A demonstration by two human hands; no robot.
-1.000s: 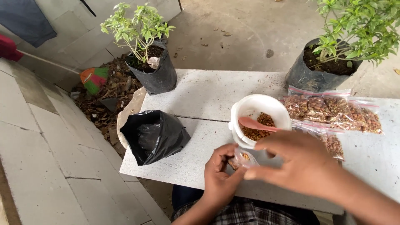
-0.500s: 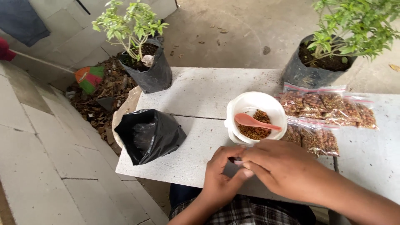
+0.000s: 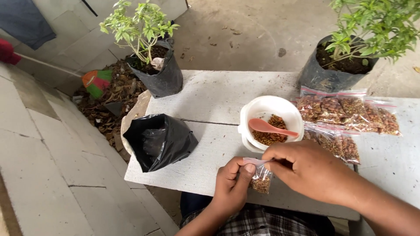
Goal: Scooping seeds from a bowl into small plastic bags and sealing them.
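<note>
Both hands pinch small clear bag (image 3: 261,180) of brown granules: left hand (image 3: 233,185) w/ thumb+fingers, right hand (image 3: 308,168) at top strip. Judgement: keep bag upright, press seal evenly across.

Pale table (image 3: 210,94) on concrete floor (image 3: 245,26) (daylit), block wall (image 3: 43,148) beside.

At the upper left of the frame you see a leafy plant in a black grow bag (image 3: 157,74) standing on the corner of the white table (image 3: 210,96). Below it, an empty black plastic bag (image 3: 159,140) lies open on its side. Another potted plant (image 3: 339,65) fills the upper right. Left of the table, dry leaves (image 3: 109,113) pile on the ground beside a red and green broom head (image 3: 96,82).
</note>
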